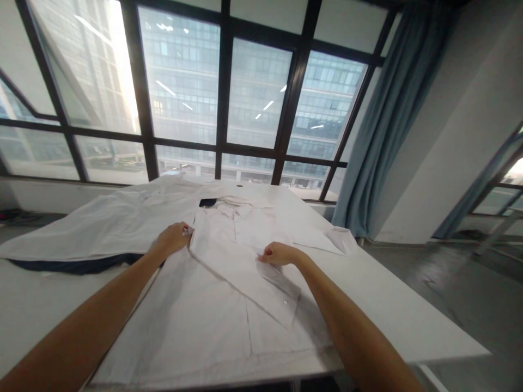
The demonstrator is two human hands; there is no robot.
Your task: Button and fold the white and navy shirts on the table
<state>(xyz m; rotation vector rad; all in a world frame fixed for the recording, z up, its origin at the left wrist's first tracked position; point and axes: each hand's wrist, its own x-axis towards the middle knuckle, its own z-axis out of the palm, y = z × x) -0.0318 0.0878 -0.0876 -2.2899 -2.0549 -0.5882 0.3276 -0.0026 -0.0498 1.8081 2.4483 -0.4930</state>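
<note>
A white button-up shirt lies spread on a white table, its collar end away from me and its hem at the near edge. One sleeve is laid diagonally across the front, with the cuff end toward the lower right. At the shirt's left side, my left hand is closed in a pinch on the fabric. My right hand pinches cloth over the right part of the front, beside the diagonal sleeve. Part of the gripped fabric is hidden behind the fingers.
More white garments lie on the left side of the table, with a dark cloth strip beneath. The white table ends at a right edge above a grey floor. Windows and a blue curtain stand behind.
</note>
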